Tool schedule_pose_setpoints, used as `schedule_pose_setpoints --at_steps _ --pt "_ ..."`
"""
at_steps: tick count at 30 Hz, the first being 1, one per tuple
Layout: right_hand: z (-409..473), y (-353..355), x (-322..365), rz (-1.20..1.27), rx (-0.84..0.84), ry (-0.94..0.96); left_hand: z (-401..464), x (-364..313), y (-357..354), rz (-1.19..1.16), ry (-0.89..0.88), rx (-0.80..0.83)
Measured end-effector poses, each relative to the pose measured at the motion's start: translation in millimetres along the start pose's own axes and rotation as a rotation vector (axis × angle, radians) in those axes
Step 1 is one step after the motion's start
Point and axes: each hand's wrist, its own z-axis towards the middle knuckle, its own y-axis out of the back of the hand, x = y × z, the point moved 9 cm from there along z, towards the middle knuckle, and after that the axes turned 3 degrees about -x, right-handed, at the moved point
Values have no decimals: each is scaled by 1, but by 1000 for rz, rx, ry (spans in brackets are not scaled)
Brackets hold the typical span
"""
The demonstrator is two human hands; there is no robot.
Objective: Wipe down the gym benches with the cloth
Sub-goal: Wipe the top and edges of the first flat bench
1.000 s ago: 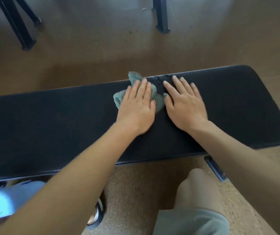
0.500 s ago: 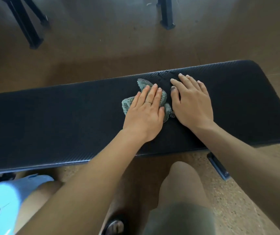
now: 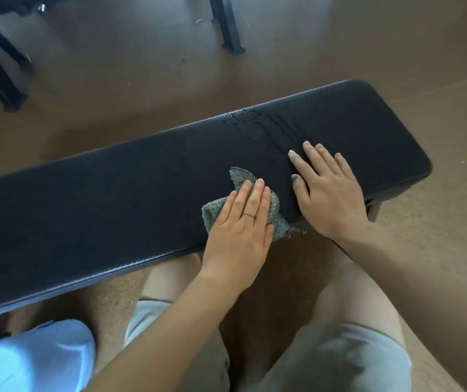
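A: Head view, centre of frame: left hand [image 3: 240, 222] flat, fingers straight, pressing the cloth [image 3: 215, 213] onto the bench [image 3: 113, 193] near its front edge; right hand [image 3: 328, 193] spread flat beside it, right of centre.

B: Probably soft, light, limp; likely to bunch; best pinned under the palm mid-cloth.

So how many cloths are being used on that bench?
1. A single green cloth lies near the front edge of the black bench, pressed flat under the left hand. The right hand rests bare beside it. Nothing suggests another hidden.
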Motion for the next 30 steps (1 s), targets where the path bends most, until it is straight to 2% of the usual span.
schedule_pose_setpoints --at_steps 4,7,10,17,23,26,30 --pt "-7 1 -11 -29 19 -56 24 -1 4 -30 -101 11" --pt "-2 1 -8 -24 14 -87 61 5 7 -140 -78 17" --pt "-2 0 -11 -18 38 -111 82 2 7 -146 -58 14" --pt "-3 -2 -9 -33 96 -153 31 -11 1 -67 -142 -12" --pt "1 1 -9 -50 107 -126 43 -16 0 -30 -188 21" --pt "17 4 -20 -57 131 -77 68 -26 3 -90 -156 34" --pt "57 9 -61 -27 104 -128 121 -38 1 -122 -132 49"
